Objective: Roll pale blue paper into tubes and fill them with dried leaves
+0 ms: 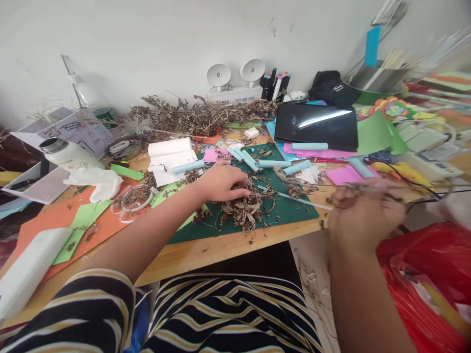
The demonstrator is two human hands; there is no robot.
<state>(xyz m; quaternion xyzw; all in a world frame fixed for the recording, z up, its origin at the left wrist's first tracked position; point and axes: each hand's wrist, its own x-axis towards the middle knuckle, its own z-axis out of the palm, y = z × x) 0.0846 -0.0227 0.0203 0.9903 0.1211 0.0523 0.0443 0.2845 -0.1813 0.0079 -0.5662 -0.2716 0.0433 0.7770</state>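
My left hand [222,181] rests over a pile of dried brown leaves [245,212] on the green cutting mat [294,213]. Its fingers are loosely stretched and apart, with the palm facing down on the leaves. My right hand [362,211], off the mat to the right and smeared by motion, is closed around a thin dried plant stem [312,185] that points left with a few withered leaves near its tip. Several rolled light-blue paper tubes [273,164] lie just behind the leaf pile. A narrow pale strip [303,200] crosses the mat.
Behind the mat lies a heap of dried branches [184,116], near a black tablet [316,125] and a white twin-head lamp [235,81]. At left are a bottle [69,154] and a tape roll [138,197]. A red plastic bag [434,264] sits low at right.
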